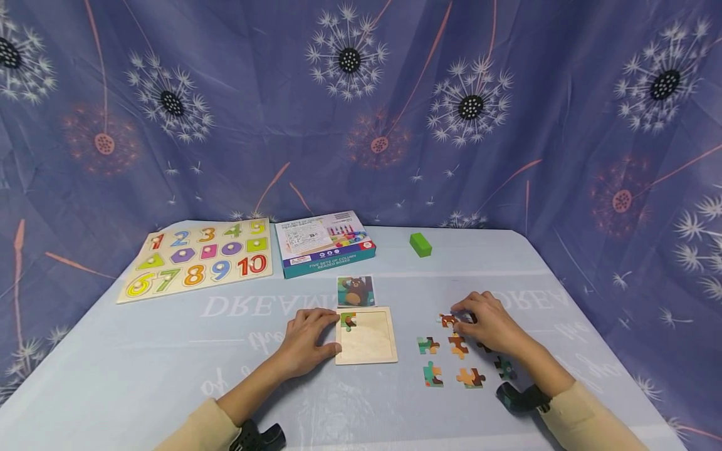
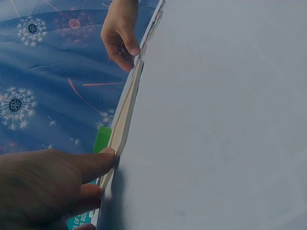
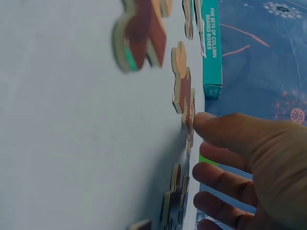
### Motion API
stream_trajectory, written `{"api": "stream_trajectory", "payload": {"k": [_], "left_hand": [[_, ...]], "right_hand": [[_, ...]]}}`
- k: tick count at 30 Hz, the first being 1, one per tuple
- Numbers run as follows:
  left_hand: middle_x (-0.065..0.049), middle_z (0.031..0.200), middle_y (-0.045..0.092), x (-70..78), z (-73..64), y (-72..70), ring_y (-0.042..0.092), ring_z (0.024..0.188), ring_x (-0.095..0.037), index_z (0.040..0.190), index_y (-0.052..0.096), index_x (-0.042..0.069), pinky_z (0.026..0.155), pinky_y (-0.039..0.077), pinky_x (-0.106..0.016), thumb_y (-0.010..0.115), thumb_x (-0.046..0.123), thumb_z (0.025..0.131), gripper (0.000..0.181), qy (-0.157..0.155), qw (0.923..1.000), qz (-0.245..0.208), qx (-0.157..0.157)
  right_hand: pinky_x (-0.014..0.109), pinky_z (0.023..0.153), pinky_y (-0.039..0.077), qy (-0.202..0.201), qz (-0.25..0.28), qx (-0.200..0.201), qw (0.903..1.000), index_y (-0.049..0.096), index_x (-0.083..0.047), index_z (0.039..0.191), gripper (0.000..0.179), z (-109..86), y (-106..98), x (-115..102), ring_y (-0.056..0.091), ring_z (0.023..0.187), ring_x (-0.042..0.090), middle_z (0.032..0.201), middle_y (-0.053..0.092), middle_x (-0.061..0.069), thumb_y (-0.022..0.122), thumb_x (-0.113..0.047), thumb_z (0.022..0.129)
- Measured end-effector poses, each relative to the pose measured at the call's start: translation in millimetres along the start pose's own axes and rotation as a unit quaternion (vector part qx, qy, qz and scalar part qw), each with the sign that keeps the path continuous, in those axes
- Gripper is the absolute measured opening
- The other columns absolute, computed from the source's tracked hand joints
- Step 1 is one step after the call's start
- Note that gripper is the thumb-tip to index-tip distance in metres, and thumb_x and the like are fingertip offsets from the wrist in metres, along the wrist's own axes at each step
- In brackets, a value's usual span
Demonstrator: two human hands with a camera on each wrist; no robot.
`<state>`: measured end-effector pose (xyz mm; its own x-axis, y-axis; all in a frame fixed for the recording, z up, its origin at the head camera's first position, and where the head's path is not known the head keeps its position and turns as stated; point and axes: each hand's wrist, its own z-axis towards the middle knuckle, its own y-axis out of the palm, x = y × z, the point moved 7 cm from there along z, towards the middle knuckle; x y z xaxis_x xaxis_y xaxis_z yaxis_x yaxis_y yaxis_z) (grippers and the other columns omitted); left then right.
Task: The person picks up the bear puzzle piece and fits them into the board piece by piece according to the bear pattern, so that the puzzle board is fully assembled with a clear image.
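A square wooden puzzle board [image 1: 369, 343] lies on the table with one bear-picture piece [image 1: 348, 320] in its upper left corner. At the board's left rim rests my left hand [image 1: 306, 343], its thumb and fingertips touching the edge. My right hand [image 1: 489, 322] pinches a brown puzzle piece [image 1: 448, 320] between thumb and index finger, close over the table. Around that hand lie several loose pieces, among them a brown and orange one [image 1: 458, 345], a green and brown one [image 1: 428, 345] and a teal one [image 1: 433, 374]. Some pieces are partly hidden under the right hand.
A bear picture card [image 1: 356, 291] lies just beyond the board. Farther back are a flat beaded-set box [image 1: 327, 243], a wooden number board [image 1: 197, 257] at left and a green block [image 1: 420, 245]. A patterned blue curtain [image 1: 271, 125] hangs behind the table.
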<state>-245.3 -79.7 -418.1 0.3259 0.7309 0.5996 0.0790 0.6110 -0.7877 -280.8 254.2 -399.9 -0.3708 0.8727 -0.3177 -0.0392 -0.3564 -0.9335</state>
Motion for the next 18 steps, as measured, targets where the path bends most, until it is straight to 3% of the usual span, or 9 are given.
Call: {"api": "stream_trajectory", "payload": {"k": [18], "left_hand": [[-0.006, 0.129, 0.055, -0.4, 0.5, 0.1, 0.038, 0.119, -0.029, 0.124, 0.059, 0.01, 0.096, 0.026, -0.052, 0.073, 0.022, 0.079, 0.049, 0.0, 1.0, -0.001, 0.001]], "right_hand": [[0.045, 0.081, 0.034, -0.007, 0.005, -0.006, 0.9999, 0.071, -0.014, 0.102, 0.026, 0.3, 4.7, 1.7, 0.048, 0.092, 0.021, 0.097, 0.06, 0.002, 0.074, -0.023, 0.078]]}}
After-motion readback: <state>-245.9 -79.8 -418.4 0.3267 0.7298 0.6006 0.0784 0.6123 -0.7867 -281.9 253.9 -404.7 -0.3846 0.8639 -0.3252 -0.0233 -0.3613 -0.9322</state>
